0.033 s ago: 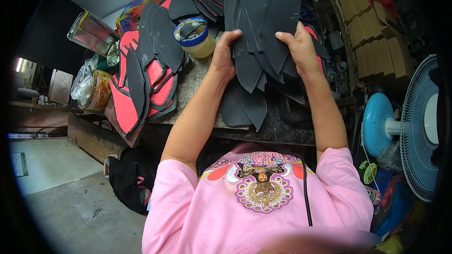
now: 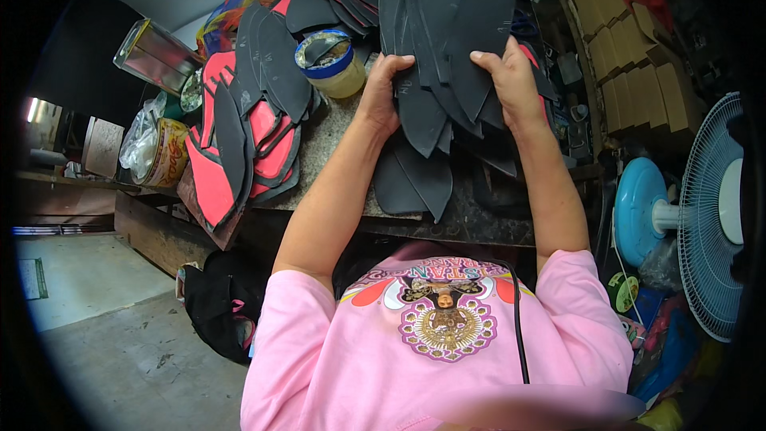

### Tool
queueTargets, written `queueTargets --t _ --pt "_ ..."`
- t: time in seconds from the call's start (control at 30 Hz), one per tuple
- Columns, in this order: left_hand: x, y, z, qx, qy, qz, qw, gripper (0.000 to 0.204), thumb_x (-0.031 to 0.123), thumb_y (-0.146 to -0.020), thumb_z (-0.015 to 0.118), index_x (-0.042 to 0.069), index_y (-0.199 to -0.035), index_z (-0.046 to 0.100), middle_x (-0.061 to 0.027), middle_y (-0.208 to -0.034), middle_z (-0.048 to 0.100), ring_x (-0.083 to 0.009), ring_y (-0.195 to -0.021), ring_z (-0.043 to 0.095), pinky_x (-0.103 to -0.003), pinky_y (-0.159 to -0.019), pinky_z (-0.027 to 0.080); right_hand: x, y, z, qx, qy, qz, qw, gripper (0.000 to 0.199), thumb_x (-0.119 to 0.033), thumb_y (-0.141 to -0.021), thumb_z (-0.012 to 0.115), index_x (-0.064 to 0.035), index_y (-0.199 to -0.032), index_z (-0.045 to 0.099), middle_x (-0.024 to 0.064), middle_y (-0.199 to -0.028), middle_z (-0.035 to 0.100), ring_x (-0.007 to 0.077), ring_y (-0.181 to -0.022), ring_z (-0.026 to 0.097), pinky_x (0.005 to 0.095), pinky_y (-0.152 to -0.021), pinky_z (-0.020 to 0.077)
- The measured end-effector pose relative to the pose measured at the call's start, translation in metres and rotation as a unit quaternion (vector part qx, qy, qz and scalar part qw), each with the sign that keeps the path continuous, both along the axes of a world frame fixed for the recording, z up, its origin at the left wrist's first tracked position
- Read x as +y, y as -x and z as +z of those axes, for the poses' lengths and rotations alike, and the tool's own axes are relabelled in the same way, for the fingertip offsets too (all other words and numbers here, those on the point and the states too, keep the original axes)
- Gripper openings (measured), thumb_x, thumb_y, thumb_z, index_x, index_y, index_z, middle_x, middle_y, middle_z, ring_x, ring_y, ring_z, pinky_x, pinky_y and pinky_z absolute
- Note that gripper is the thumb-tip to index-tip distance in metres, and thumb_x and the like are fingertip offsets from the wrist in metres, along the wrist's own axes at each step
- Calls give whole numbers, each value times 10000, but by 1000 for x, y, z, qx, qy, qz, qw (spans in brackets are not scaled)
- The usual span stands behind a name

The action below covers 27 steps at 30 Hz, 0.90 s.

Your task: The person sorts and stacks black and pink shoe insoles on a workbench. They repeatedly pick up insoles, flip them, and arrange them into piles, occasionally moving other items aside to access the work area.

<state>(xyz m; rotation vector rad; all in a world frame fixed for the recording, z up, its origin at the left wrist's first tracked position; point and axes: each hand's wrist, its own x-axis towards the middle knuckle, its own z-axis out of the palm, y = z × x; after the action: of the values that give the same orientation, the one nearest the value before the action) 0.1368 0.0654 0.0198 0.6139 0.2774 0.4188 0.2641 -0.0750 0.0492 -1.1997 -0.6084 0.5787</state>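
A fanned stack of leaf-shaped black foam-like sheet pieces [image 2: 431, 32] is spread between my two hands above the worktable. My left hand [image 2: 380, 100] grips the stack's left edge, its thumb on top and its fingers hidden behind. On the other side, my right hand [image 2: 517, 88] pinches the rightmost broad black piece [image 2: 482, 24] along its lower right edge, thumb in front. Faint pale marks show on some pieces. Below the stack, more black pieces [image 2: 411, 183] lie at the table's near edge.
Left of my hands stands a blue-rimmed jar [image 2: 339, 80] of yellowish stuff. Red and black cut pieces [image 2: 211, 183] pile up farther left, near a clear-bagged tub [image 2: 163, 156]. A fan [image 2: 714, 207] and brown cardboard boxes [image 2: 630, 56] are at the right.
The rightmost black piece and my right thumb have shifted slightly right. My left thumb has moved a little right and down over the stack.
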Motion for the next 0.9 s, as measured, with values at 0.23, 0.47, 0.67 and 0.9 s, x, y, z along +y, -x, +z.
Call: queueTargets --t 0.23,0.47,0.67,0.9 --pt "6 -6 -4 19 -72 66 995 538 88 -811 650 19 -1294 423 -129 -1087 618 -251 -943 673 -420 -860 599 2 -11 1 -2 -45 -53 998 402 10 -875 616 32 -1260 505 117 -1171 636 174 -1038 639 306 -928 535" --pt "13 -7 -8 15 -28 42 999 496 86 -805 684 11 -1247 473 -119 -1079 623 -226 -953 666 -397 -832 597 3 -11 1 29 -51 -52 997 408 2 -875 631 30 -1262 505 117 -1180 635 177 -1053 635 312 -938 529" --pt "6 -6 -3 23 -112 74 991 566 55 -809 715 8 -1312 461 -133 -1158 628 -239 -1005 664 -397 -879 580 7 -6 -3 0 -18 -17 1000 511 19 -841 701 25 -1307 492 126 -1203 625 197 -1080 631 323 -965 520" --pt "4 -7 -3 1 -137 82 987 536 121 -836 744 10 -1291 484 -122 -1138 642 -244 -1018 667 -409 -865 580 5 -13 -6 21 -20 -26 999 486 30 -811 732 30 -1244 513 118 -1171 640 196 -1034 642 323 -935 530"
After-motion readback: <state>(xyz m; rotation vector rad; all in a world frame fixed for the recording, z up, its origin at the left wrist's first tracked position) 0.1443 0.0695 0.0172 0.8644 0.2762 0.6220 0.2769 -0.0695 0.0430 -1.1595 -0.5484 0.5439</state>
